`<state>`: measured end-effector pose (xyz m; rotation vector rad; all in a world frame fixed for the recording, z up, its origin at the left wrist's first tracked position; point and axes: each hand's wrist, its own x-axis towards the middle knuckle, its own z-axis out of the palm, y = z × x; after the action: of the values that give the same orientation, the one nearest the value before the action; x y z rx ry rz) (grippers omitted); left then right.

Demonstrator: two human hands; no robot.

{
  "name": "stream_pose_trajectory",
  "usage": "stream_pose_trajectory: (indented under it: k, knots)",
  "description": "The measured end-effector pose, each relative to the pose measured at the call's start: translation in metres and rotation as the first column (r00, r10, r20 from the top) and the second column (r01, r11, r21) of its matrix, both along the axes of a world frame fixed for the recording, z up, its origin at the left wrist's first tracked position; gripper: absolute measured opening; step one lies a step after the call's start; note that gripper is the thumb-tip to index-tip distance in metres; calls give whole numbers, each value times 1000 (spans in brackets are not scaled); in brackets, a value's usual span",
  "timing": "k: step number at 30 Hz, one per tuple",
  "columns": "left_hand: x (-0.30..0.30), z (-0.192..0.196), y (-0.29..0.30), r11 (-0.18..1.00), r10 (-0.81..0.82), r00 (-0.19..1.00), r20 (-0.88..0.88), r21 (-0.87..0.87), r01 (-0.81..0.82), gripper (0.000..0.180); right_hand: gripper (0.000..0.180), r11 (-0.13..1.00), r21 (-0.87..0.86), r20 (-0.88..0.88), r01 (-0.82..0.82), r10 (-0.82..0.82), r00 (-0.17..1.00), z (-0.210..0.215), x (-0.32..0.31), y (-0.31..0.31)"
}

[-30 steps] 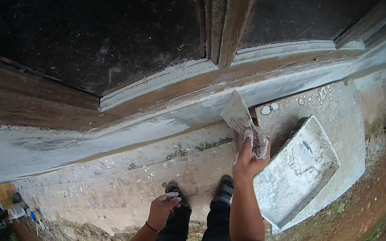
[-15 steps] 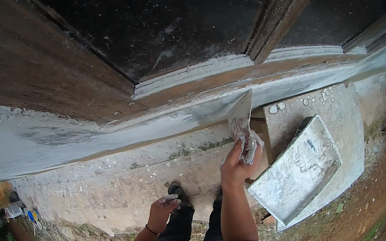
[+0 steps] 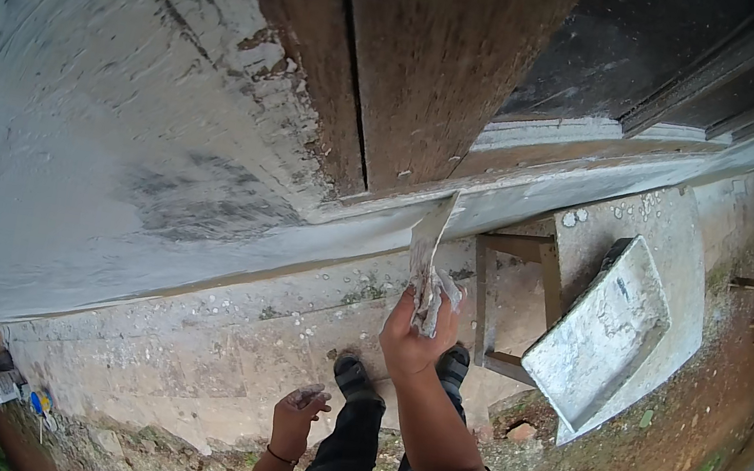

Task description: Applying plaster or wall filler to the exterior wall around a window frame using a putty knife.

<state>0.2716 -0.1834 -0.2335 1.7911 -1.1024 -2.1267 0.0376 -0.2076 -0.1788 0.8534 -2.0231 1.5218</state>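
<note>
Your right hand [image 3: 418, 336] has a closed grip around the handle of a putty knife [image 3: 428, 244], and the blade stands up from your fist with its tip touching the pale ledge [image 3: 522, 194] at the foot of the wooden door frame [image 3: 424, 65]. You hold it edge-on to the wood, probably because the blade must lie flat against the seam to spread the white filler there. The blade and handle are crusted with the same white material.

Your left hand [image 3: 297, 415] hangs low beside your left leg, near the stone step [image 3: 210, 357]. Its fingers are curled loosely with white paste on them and hold nothing that I can see, so it looks kept out of the way.

To the right, a white tray [image 3: 600, 335] rests tilted on a small wooden stool [image 3: 510, 301], close to your right hand, likely so the filler is in easy reach. The wall [image 3: 94, 151] on the left is already covered with pale, scraped coating
</note>
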Motion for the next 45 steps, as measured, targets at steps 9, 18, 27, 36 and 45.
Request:
stream_pose_trajectory:
  k: [9,18,27,36,45]
  knots:
    - [18,8,-9,997,54,999,-9,-57,-54,31,21,986,22,23,-167,167,986,6,54,-14]
    - [-16,14,6,997,33,999,-24,-73,-35,27,24,933,-230,465,-278,356,811,14,7,36]
    - [-147,62,-3,966,-36,983,-181,-258,-12,19,31,554,-758,652,345,647,395,8,-115,66]
    - [-247,91,-17,881,-81,925,-371,-461,-108,22,27,453,-790,583,414,764,276,-19,-185,61]
    - [-296,112,-29,729,-109,962,-251,-678,-94,21,28,335,-808,452,484,880,145,-17,-179,69]
